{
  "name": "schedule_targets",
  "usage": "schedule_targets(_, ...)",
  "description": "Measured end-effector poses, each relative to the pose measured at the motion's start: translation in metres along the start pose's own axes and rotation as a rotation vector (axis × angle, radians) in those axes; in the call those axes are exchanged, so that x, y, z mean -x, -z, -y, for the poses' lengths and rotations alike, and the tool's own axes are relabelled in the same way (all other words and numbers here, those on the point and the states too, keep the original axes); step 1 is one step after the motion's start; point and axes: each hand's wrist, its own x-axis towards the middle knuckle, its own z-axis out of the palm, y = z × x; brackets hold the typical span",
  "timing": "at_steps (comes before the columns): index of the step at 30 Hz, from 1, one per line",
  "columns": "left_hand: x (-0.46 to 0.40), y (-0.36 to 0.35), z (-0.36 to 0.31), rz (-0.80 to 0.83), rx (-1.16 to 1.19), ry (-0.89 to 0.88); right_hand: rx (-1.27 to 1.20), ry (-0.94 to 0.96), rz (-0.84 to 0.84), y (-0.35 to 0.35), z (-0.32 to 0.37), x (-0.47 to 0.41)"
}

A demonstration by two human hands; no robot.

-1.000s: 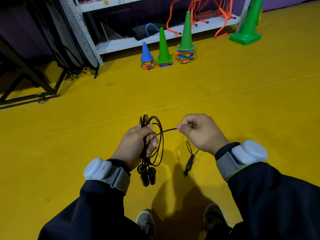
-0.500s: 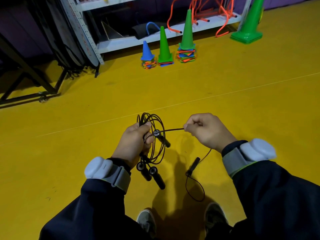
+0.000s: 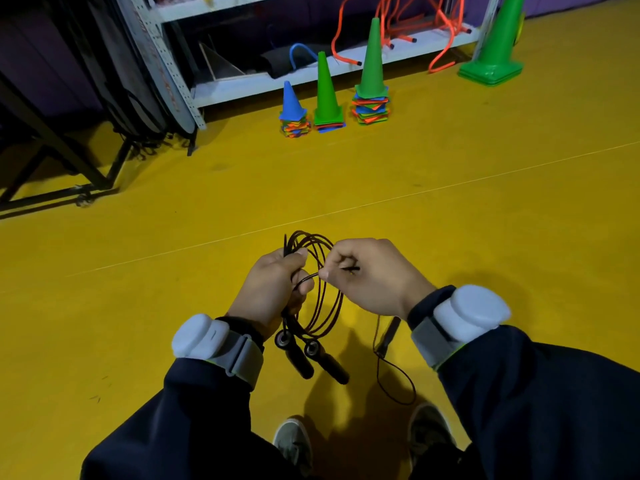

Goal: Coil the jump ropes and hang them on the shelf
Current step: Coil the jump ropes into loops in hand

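1. A black folded metal frame on castors (image 3: pixel 52 174) is standing at the far left on the matte yellow floor (image 3: pixel 173 271).
2. A pale perforated-steel shelf unit (image 3: pixel 242 84) is holding a black rubbery mat with a blue hoop (image 3: pixel 287 60) and a tangle of thin orange hurdles (image 3: pixel 415 22) on its lowest board.
3. In front of it, a small blue plastic cone (image 3: pixel 291 105) and two slim green cones (image 3: pixel 327 91) are sitting on stacks of flat coloured markers; a big green cone (image 3: pixel 495 43) is standing at the right.
4. The left hand (image 3: pixel 270 292) is closing in a full fist around the coiled thin black jump rope (image 3: pixel 322 296), held above the floor, its two smooth black cylindrical handles (image 3: pixel 311 358) dangling below.
5. The right hand (image 3: pixel 374 275) is pinching the cord's loose end tightly, right beside the coil.
6. A slack loop of cord (image 3: pixel 394 386) is hanging under the right wrist.
7. Grey fabric straps with rounded white pods (image 3: pixel 467 313) are sitting on both wrists.
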Motion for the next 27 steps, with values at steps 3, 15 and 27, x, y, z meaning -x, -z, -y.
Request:
schedule_targets(3,0.000,0.001,-0.001,-0.005,0.027,0.004,-0.010,-0.093,-0.100,0.015,-0.014,-0.001)
schedule_targets(15,0.001,-0.001,0.002,0.058,-0.085,-0.052,0.108,0.072,-0.074,-0.004,0.001,-0.003)
schedule_targets(27,0.007,-0.002,-0.001,0.128,-0.176,-0.075,0.082,0.057,-0.084,0.000,-0.003,0.000)
